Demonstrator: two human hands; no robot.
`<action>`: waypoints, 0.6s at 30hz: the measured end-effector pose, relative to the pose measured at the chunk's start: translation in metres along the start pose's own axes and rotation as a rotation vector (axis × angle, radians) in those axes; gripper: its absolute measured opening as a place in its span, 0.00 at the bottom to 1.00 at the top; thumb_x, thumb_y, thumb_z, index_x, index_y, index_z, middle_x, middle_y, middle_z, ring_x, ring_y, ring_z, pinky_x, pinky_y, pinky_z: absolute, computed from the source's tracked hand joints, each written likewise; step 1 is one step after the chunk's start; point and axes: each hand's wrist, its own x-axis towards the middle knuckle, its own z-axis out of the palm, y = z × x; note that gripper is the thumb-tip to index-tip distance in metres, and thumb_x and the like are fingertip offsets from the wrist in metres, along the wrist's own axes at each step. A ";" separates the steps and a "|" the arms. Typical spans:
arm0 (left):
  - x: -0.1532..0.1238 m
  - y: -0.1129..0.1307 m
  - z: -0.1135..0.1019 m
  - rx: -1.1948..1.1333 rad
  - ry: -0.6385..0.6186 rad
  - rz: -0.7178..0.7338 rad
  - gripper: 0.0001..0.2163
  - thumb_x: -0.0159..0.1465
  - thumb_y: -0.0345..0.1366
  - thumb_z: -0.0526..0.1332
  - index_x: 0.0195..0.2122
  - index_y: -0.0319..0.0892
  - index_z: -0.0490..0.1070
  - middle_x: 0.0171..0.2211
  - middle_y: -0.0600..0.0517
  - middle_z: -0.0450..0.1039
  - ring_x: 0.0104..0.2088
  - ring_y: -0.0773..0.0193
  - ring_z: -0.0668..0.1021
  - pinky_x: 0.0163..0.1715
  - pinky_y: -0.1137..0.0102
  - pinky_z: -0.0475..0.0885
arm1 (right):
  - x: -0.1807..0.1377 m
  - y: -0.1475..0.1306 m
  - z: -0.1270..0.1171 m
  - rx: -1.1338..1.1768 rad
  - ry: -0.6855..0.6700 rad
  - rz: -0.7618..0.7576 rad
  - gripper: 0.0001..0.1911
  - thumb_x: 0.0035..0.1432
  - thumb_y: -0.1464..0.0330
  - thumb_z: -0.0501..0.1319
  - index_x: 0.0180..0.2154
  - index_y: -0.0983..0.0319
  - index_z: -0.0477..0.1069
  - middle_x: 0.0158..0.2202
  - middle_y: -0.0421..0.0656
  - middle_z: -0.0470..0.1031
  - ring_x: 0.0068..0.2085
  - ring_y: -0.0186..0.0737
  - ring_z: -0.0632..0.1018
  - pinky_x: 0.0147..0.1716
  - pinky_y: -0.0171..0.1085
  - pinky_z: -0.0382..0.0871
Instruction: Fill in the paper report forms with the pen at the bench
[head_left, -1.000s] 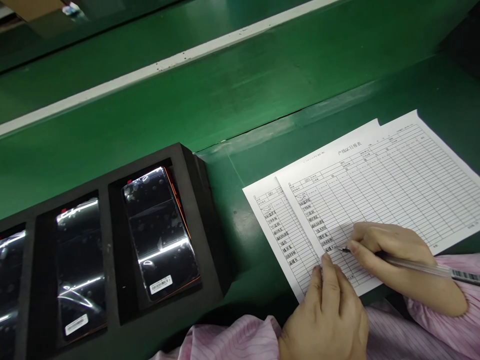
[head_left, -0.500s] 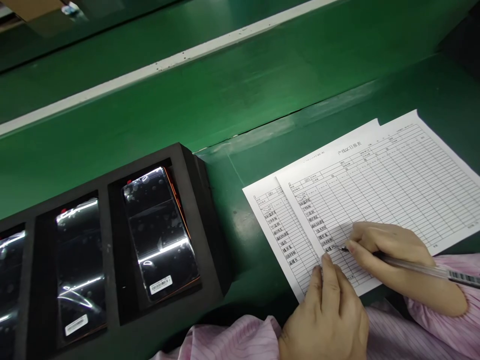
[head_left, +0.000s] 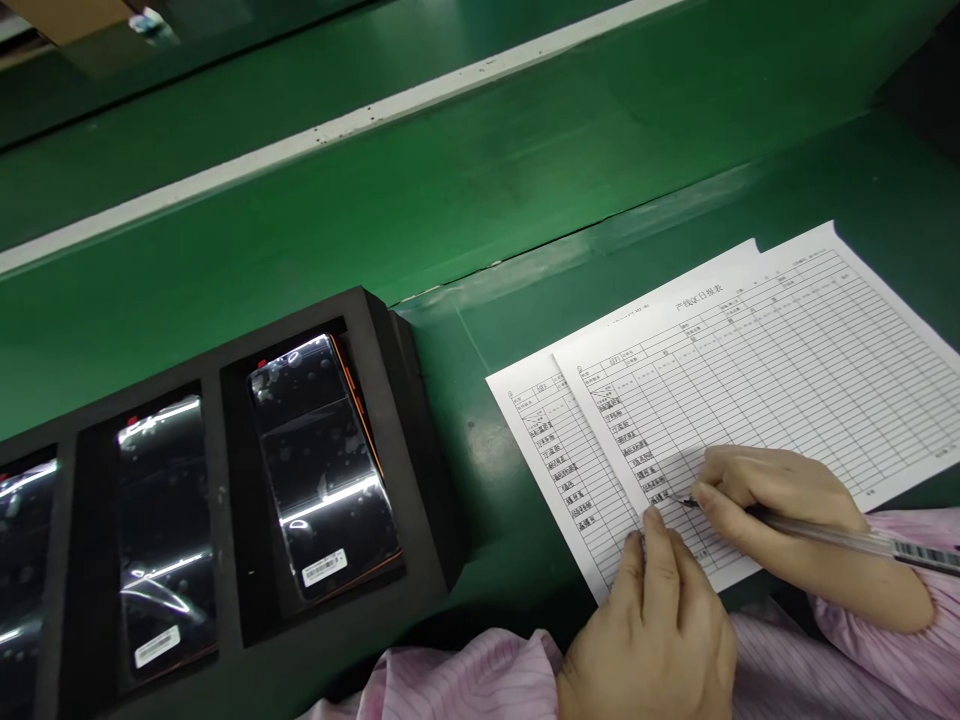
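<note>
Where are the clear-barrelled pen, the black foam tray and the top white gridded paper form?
Clear-barrelled pen (head_left: 832,532): head view, barrel's middle.
Black foam tray (head_left: 391,440): head view, rim at right end.
Top white gridded paper form (head_left: 772,385): head view, middle of grid.

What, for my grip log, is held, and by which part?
The right hand holds a slim translucent plastic pen near its tip; the left hand rests on white gridded paper sheets.

Left hand (head_left: 658,622) palm-down, right hand (head_left: 784,492) pinching
</note>
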 end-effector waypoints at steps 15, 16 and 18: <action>0.005 -0.028 -0.034 0.063 -0.061 0.250 0.15 0.70 0.38 0.49 0.44 0.40 0.74 0.46 0.51 0.76 0.51 0.58 0.75 0.49 0.68 0.67 | -0.024 -0.010 -0.030 0.348 0.367 0.294 0.16 0.64 0.58 0.57 0.25 0.54 0.69 0.17 0.40 0.68 0.16 0.33 0.69 0.13 0.31 0.64; 0.004 -0.030 -0.035 0.057 -0.071 0.251 0.16 0.69 0.43 0.52 0.45 0.38 0.73 0.47 0.49 0.76 0.52 0.58 0.74 0.50 0.68 0.67 | -0.032 -0.009 -0.035 0.229 0.463 0.336 0.10 0.62 0.59 0.60 0.28 0.51 0.71 0.21 0.42 0.72 0.20 0.38 0.74 0.16 0.33 0.68; 0.001 -0.038 -0.038 0.059 -0.075 0.216 0.24 0.65 0.54 0.54 0.48 0.37 0.71 0.49 0.47 0.74 0.55 0.56 0.72 0.53 0.66 0.65 | -0.049 -0.002 -0.044 -0.005 0.511 0.375 0.02 0.57 0.60 0.65 0.33 0.48 0.73 0.33 0.46 0.78 0.34 0.47 0.80 0.27 0.38 0.75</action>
